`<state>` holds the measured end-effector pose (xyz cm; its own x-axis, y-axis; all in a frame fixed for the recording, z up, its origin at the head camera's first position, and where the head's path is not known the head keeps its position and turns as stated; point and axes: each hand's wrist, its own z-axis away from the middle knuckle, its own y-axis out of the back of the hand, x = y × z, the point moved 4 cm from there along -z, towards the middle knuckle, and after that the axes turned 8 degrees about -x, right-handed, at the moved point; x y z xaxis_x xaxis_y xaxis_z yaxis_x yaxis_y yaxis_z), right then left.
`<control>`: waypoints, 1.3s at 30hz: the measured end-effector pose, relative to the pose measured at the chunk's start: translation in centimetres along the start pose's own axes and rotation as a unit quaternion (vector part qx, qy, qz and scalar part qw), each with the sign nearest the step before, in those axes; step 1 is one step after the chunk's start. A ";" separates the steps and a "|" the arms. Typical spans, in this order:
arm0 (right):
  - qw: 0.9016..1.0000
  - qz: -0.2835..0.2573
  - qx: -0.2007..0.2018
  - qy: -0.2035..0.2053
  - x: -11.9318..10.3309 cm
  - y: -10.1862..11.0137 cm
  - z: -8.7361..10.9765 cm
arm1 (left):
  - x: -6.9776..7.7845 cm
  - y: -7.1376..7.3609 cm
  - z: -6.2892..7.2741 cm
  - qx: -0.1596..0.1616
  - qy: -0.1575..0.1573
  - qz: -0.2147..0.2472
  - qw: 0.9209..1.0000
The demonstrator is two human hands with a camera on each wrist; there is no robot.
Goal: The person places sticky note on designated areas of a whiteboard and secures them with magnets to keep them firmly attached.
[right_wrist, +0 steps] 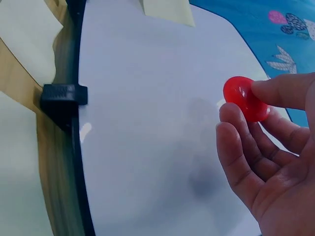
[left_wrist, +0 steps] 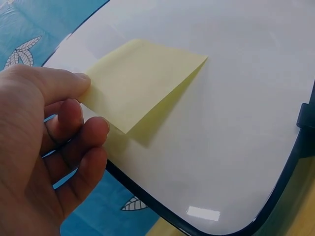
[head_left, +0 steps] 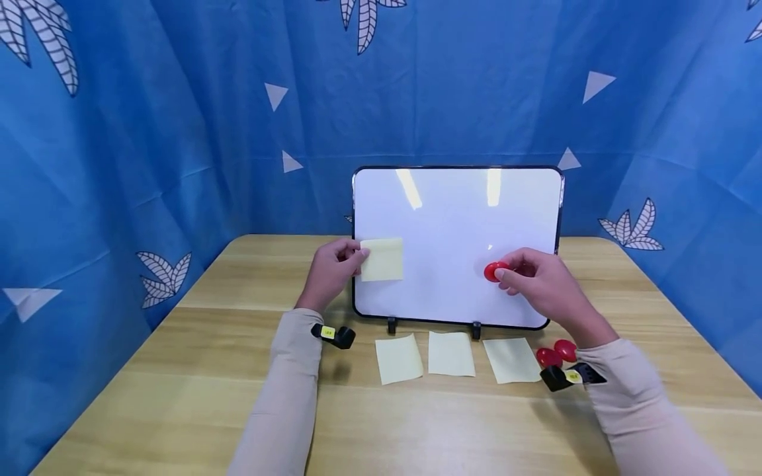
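At its left edge, a pale yellow sticky note (head_left: 383, 260) is pinched between the thumb and finger of my left hand (head_left: 335, 270). The note lies over the lower left of a white board (head_left: 446, 225); in the left wrist view its lower edge stands off the surface and casts a shadow. My right hand (head_left: 542, 284) pinches a round, glossy red magnet-like button (right_wrist: 242, 97) by thumb and fingers. It is in front of the board's right half, and whether the button touches the board I cannot tell.
Black feet (head_left: 476, 330) hold the board upright on the wooden table (head_left: 190, 383). Before it lie three notes, a left one (head_left: 399, 360), a middle one (head_left: 451, 354) and a right one (head_left: 512, 361). Red buttons (head_left: 565, 350) sit by the right wrist. Blue curtain (head_left: 464, 86) hangs behind.
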<state>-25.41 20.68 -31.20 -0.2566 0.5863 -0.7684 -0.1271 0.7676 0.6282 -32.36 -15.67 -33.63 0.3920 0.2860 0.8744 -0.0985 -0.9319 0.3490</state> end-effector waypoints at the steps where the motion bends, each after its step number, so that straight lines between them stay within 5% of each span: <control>1: 1.000 -0.002 0.002 0.000 0.0 -0.2 -0.1 | 0.0 0.0 0.0 -0.001 0.001 -0.002 1.000; 23: 0.995 -0.090 -0.028 0.038 -2.2 -4.7 -3.5 | -0.1 0.1 0.0 0.023 -0.013 -0.046 0.999; 39: 0.990 -0.131 0.003 0.053 -4.7 -7.0 -5.7 | -0.3 0.1 0.2 0.057 -0.021 -0.054 0.997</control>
<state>-28.80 11.09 -31.24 -0.3142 0.3378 -0.8872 -0.1957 0.8914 0.4087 -32.29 -15.92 -33.89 0.4335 0.3779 0.8181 0.0496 -0.9165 0.3971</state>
